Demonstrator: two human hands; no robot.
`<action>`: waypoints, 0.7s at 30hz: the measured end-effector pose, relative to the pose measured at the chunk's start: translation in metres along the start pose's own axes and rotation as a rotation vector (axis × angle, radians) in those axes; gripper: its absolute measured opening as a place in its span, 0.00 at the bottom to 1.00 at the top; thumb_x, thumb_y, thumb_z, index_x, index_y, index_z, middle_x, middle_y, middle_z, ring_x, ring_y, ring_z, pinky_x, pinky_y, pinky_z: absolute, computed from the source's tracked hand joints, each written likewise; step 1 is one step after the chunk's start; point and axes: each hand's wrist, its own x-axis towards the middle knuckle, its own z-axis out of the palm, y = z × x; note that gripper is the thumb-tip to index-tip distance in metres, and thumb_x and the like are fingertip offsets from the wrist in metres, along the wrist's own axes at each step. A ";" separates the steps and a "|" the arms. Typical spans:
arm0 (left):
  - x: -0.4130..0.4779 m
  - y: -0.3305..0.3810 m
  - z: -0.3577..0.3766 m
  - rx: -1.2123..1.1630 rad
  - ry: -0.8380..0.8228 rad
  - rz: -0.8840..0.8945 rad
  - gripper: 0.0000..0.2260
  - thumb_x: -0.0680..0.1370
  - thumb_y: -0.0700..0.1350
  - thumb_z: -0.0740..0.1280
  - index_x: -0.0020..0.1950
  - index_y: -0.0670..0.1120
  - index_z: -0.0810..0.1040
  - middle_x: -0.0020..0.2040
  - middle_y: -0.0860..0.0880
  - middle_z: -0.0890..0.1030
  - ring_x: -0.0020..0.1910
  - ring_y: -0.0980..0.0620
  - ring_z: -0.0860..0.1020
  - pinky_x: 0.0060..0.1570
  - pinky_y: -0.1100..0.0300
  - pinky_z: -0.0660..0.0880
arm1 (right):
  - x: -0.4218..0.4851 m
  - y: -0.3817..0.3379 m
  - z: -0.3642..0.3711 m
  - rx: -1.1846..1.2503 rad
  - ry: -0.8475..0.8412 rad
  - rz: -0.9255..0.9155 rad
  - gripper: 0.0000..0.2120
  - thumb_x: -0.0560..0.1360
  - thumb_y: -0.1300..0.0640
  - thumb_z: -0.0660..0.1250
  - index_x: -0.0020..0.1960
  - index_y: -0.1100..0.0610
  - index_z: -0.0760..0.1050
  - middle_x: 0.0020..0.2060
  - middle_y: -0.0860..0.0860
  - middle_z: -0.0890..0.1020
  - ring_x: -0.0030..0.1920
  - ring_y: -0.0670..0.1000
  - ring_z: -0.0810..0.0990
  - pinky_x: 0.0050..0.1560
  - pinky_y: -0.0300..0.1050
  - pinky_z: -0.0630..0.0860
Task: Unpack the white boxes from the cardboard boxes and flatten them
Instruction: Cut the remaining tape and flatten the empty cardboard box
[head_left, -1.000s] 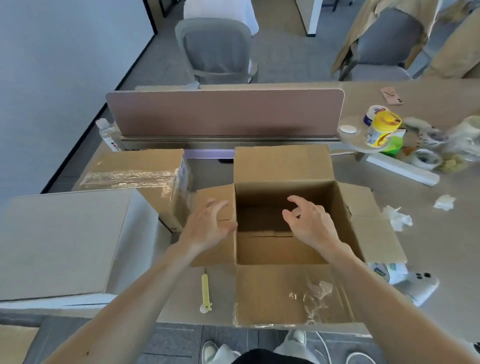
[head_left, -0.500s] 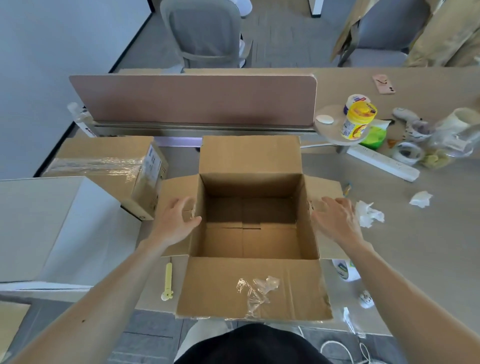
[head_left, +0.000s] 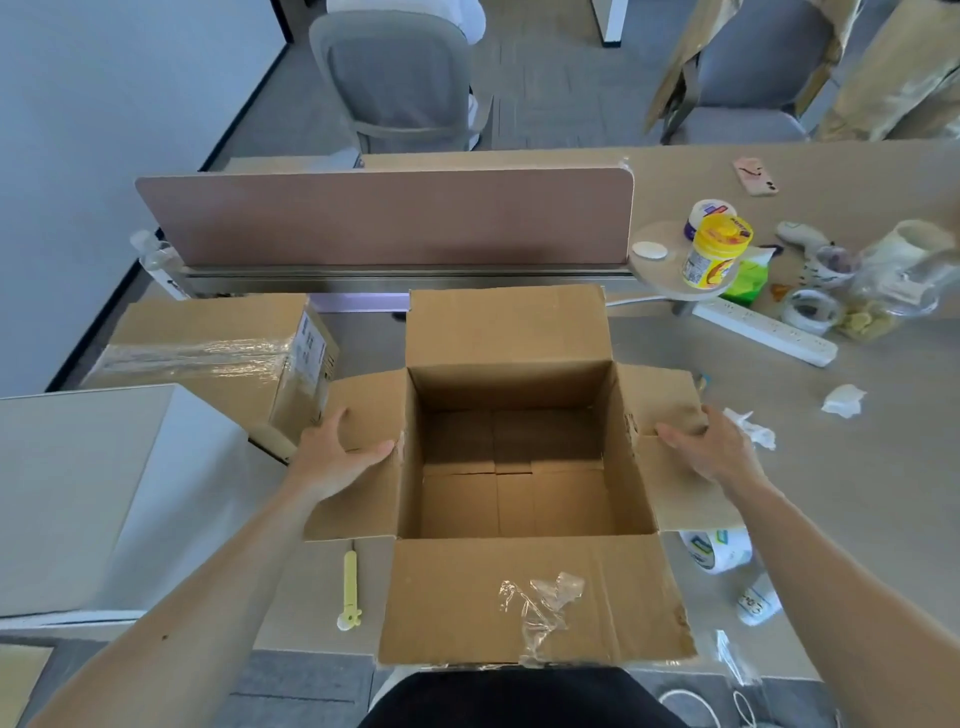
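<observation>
**Head view.** The open box stands at centre frame with its four flaps spread. The left hand lies flat on the left flap, fingers straight and grasping nothing. The right hand rests likewise on the right flap, fingers extended and released. Both apparently press the flaps outward to hold the mouth clear. Inside, only the floor seams show and no white boxes are visible, so this carton is probably ready for flattening. The sealed box, left of centre, likely holds the rest. The near flap overhangs the edge of the table, and the divider blocks the far side. Free room lies at right, beyond a tissue. A cutter lies at lower left.
</observation>
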 end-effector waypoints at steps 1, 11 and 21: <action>0.000 0.001 -0.002 0.007 0.038 0.013 0.43 0.68 0.68 0.72 0.77 0.57 0.58 0.71 0.43 0.66 0.66 0.41 0.71 0.62 0.44 0.72 | -0.001 -0.001 -0.003 -0.012 0.023 -0.002 0.41 0.71 0.37 0.71 0.75 0.56 0.62 0.67 0.59 0.73 0.67 0.61 0.72 0.64 0.59 0.72; -0.016 0.031 -0.029 -0.136 0.311 0.315 0.21 0.80 0.46 0.68 0.72 0.52 0.68 0.72 0.48 0.70 0.71 0.45 0.68 0.66 0.44 0.69 | -0.012 -0.026 -0.046 0.125 0.062 -0.159 0.10 0.75 0.56 0.68 0.56 0.51 0.79 0.47 0.54 0.83 0.46 0.56 0.82 0.49 0.53 0.79; -0.041 0.073 0.003 -0.257 -0.153 0.519 0.23 0.80 0.60 0.61 0.74 0.58 0.63 0.63 0.57 0.75 0.59 0.56 0.77 0.46 0.66 0.76 | -0.057 -0.056 -0.005 0.209 -0.256 -0.430 0.17 0.79 0.45 0.65 0.66 0.47 0.76 0.51 0.45 0.83 0.53 0.47 0.81 0.54 0.45 0.78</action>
